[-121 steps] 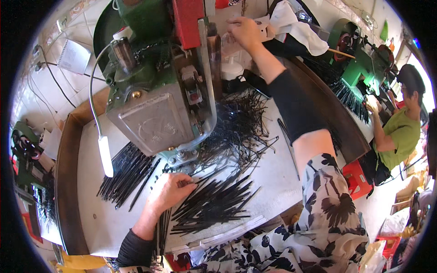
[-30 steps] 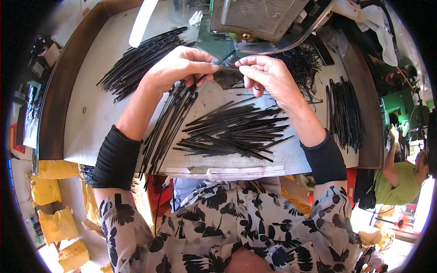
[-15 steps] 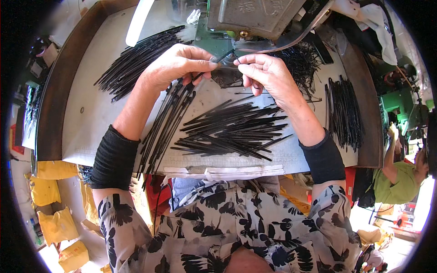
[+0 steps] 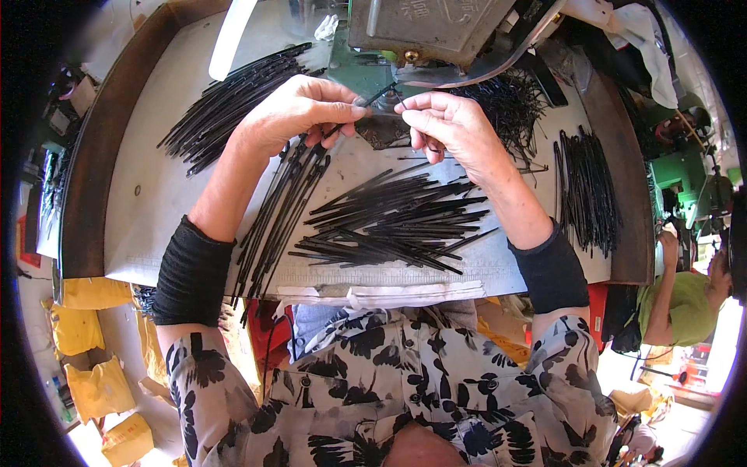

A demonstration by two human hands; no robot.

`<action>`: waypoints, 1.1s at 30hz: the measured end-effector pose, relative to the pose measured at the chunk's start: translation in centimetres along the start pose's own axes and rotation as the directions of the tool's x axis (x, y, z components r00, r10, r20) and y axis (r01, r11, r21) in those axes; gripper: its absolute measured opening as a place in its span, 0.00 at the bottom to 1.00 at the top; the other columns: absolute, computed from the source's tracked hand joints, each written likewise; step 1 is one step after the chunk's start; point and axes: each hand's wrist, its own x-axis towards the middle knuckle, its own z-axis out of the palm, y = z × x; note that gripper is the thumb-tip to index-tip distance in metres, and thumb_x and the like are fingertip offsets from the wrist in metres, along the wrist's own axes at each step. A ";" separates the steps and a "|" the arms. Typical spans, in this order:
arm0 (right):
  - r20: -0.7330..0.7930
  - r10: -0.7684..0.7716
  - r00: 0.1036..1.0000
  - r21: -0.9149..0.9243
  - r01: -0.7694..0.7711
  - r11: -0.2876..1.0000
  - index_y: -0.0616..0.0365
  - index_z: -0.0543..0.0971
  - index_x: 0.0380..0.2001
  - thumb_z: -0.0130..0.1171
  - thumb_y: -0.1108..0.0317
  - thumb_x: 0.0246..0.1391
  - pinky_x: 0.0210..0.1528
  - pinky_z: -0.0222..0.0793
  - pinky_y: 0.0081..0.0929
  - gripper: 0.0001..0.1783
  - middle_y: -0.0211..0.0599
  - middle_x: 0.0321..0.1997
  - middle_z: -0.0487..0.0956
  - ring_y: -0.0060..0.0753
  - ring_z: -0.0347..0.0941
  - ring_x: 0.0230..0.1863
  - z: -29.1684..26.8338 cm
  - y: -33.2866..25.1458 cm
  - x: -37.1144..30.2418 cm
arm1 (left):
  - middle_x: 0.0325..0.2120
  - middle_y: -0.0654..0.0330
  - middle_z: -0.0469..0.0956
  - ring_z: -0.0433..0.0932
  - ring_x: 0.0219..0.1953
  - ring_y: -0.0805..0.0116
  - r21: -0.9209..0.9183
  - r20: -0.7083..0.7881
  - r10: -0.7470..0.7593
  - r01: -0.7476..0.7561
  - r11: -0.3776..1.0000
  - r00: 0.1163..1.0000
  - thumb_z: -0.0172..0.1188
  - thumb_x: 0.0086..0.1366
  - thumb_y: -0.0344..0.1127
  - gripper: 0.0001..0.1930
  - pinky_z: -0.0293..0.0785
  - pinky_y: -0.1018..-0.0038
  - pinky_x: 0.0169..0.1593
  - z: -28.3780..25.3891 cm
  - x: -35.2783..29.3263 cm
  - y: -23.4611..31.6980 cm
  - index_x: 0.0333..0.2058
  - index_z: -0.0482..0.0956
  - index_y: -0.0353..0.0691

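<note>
My left hand (image 4: 307,113) is closed in a pinch on a slim black rod (image 4: 380,95), whose tip reaches up beneath the grey metal machine head (image 4: 424,33). Opposite it, my right hand (image 4: 455,128) pinches a thin dark wire-like piece (image 4: 400,99) close to that tip. Whether the two pieces are joined cannot be made out. Below my left wrist lies a bundle of long black rods (image 4: 284,206), overhanging the table's front edge. A loose pile of similar rods (image 4: 397,222) lies between my forearms.
More black rods (image 4: 233,97) lie at the back left, and another bundle (image 4: 587,191) at the right. A tangle of thin black pieces (image 4: 510,105) sits behind my right hand. Raised brown rims (image 4: 85,179) border the white table (image 4: 144,222). A co-worker in green (image 4: 685,307) is at far right.
Both hands keep their pinches near the machine, almost unmoved. The whole view has shifted slightly. The co-worker's arm at far right has changed position a little.
</note>
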 end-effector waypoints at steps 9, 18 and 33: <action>0.000 -0.022 1.000 0.023 0.022 0.999 0.65 0.76 0.40 0.55 0.65 0.55 0.17 0.61 0.09 0.14 0.28 0.19 0.74 0.12 0.65 0.15 0.0 -0.2 -0.1 | 0.16 0.67 0.74 0.67 0.12 0.84 0.006 0.012 0.017 -0.017 1.000 1.000 0.59 0.58 0.40 0.10 0.58 0.87 0.15 -0.2 0.1 -0.2 0.25 0.79 0.39; 0.006 0.002 1.000 -0.007 -0.002 1.000 0.65 0.76 0.40 0.54 0.65 0.55 0.17 0.61 0.09 0.14 0.28 0.19 0.74 0.12 0.64 0.15 -0.1 -0.3 0.1 | 0.14 0.68 0.73 0.66 0.12 0.83 -0.021 -0.015 -0.012 0.012 1.000 1.000 0.59 0.57 0.40 0.11 0.58 0.87 0.16 0.2 -0.1 0.4 0.24 0.78 0.39; -0.217 0.009 0.976 0.394 0.079 0.916 0.64 0.75 0.39 0.56 0.68 0.52 0.24 0.71 0.17 0.13 0.32 0.24 0.76 0.21 0.73 0.22 -1.0 1.5 0.0 | 0.16 0.68 0.74 0.69 0.14 0.83 -0.145 0.044 -0.014 0.020 0.989 0.999 0.59 0.57 0.41 0.12 0.60 0.86 0.16 1.3 -0.2 0.5 0.24 0.77 0.38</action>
